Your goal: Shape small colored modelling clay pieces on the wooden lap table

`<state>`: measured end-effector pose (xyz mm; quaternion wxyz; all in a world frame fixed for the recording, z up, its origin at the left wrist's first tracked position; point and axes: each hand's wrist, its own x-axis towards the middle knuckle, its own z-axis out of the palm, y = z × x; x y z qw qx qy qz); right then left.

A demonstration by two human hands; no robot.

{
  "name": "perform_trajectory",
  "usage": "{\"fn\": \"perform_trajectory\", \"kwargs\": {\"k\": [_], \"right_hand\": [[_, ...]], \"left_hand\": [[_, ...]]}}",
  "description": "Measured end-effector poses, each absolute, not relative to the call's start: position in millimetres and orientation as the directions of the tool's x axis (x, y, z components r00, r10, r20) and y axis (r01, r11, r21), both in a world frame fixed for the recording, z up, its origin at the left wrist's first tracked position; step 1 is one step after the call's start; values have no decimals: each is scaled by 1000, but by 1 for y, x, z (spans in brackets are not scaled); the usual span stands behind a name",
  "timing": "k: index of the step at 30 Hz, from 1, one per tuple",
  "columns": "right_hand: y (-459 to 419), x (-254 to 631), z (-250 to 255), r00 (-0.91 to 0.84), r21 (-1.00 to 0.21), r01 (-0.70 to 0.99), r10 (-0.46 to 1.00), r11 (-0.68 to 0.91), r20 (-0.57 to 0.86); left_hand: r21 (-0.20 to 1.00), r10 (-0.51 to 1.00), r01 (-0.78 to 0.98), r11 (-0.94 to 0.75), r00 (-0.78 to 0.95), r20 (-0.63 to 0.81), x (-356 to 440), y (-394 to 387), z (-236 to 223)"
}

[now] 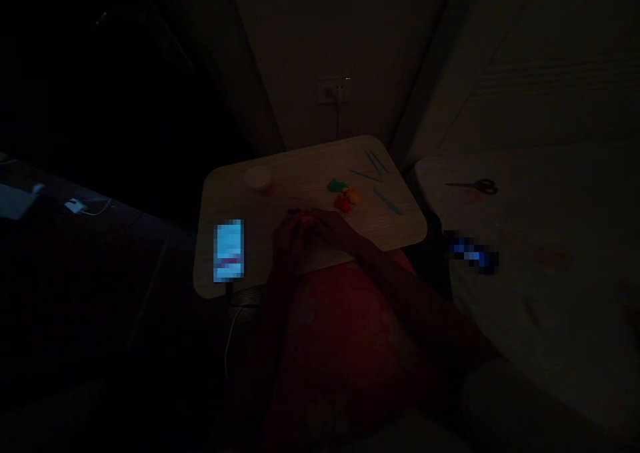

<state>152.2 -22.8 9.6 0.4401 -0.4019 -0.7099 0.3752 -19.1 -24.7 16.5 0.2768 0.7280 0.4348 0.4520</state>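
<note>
In the dim light, my left hand [287, 238] and my right hand [334, 228] meet over the near part of a small wooden-topped table [265, 259]. Their fingers are curled together around a small reddish-orange lump [307, 220], mostly covered by them. A dark blue bit [294, 211] shows at the left fingertips; whether it is held I cannot tell. Just beyond my right hand lie soft-looking lumps like modelling clay: green [337, 185], orange [352, 195] and red [343, 203]. Several thin teal sticks [373, 163] and a wider teal strip [387, 201] lie farther right.
A lit, blurred-out screen [229, 251] rests at the table's left, with a cable [229, 339] below. A pale round tub [259, 178] stands at the back left. Scissors [483, 186] lie on a pale surface [525, 219] at right. Behind is a wall socket [334, 91].
</note>
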Motion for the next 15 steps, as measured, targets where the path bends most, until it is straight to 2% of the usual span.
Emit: {"fn": "perform_trajectory", "kwargs": {"k": [10, 15], "right_hand": [[-21, 156, 7, -311, -870, 277, 894, 409, 321], [-23, 153, 13, -237, -906, 240, 926, 349, 294]], "left_hand": [[760, 848, 377, -529, 280, 451, -22, -22, 17], [737, 837, 398, -546, 237, 493, -20, -27, 22]]}}
